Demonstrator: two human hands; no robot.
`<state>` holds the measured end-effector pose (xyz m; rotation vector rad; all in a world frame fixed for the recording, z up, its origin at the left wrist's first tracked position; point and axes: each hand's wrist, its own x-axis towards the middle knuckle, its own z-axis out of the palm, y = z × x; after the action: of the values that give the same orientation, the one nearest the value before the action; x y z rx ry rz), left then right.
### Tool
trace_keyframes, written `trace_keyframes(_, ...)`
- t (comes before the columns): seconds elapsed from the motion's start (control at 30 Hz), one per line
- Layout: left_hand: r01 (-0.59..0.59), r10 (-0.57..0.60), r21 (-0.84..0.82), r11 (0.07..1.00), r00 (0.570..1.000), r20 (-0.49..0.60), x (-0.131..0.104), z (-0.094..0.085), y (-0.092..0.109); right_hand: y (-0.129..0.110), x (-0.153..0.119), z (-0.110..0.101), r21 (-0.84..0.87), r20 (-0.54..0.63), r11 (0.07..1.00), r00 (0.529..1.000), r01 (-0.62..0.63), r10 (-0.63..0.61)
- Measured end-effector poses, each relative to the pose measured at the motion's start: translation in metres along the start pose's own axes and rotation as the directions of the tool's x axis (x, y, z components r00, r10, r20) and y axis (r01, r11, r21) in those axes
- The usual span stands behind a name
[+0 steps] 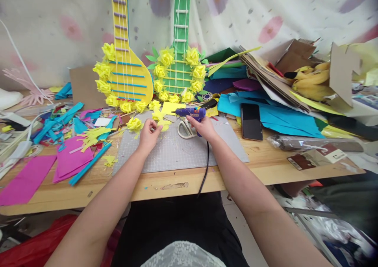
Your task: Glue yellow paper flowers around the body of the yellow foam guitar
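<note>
left grip (148, 136) has its thumb and fingertips drawn together on a yellow paper piece (164, 122), though the exact pinch is partly covered by the fingers themselves. right grip (206, 127) is wrapped around a purple-blue glue gun (190, 112), hiding most of its handle; the dark nozzle points toward the left grip, and its tip is hard to make out against the clutter. below the right grip a black cord (207, 165) drops across the cutting mat (174, 152) and over the near edge of the tabletop (274, 152), where it goes out of sight. between the two grips, close to the right one, lie scissors (186, 130); only the pale handles show clearly, the blades being hidden. just left of the left grip sits a yellow paper flower (134, 124), its lower edge blending into the scraps. beyond both grips stand a yellow guitar shape (134, 78) and a green guitar shape (178, 76), both necks cut off by the top of the view and parts of their bodies covered by flowers. to the right of the right grip, a phone (251, 122) lies face up, its screen dark.
</note>
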<state>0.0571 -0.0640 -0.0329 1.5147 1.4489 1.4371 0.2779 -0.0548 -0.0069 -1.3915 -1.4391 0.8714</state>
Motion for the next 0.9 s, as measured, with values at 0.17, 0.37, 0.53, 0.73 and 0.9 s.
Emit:
trace_keyframes(0.17, 0.032, -0.029, -0.040, 0.999, 0.998, 0.059, 0.000, 0.000, 0.005, -0.003, 0.000, -0.001, 0.233, 0.064, 0.970, 0.996, -0.075, 0.062)
trace_keyframes(0.37, 0.029, -0.028, -0.009, 1.000, 0.997, 0.075, 0.000, -0.002, -0.001, -0.004, -0.001, 0.000, 0.329, 0.079, 0.938, 0.993, -0.104, 0.083)
trace_keyframes(0.53, 0.007, -0.006, -0.010, 1.000, 0.998, 0.056, 0.000, -0.003, -0.002, -0.004, 0.000, 0.000, 0.330, 0.086, 0.939, 0.994, -0.094, 0.069)
trace_keyframes(0.73, 0.075, -0.079, -0.097, 0.992, 0.996, -0.035, 0.003, -0.006, 0.014, -0.004, 0.001, -0.001, 0.374, 0.096, 0.922, 0.993, -0.102, 0.071)
trace_keyframes(0.9, 0.021, -0.027, -0.079, 0.997, 0.996, -0.081, 0.022, -0.020, 0.023, -0.007, 0.001, -0.003, 0.396, 0.075, 0.910, 0.992, -0.121, 0.099)
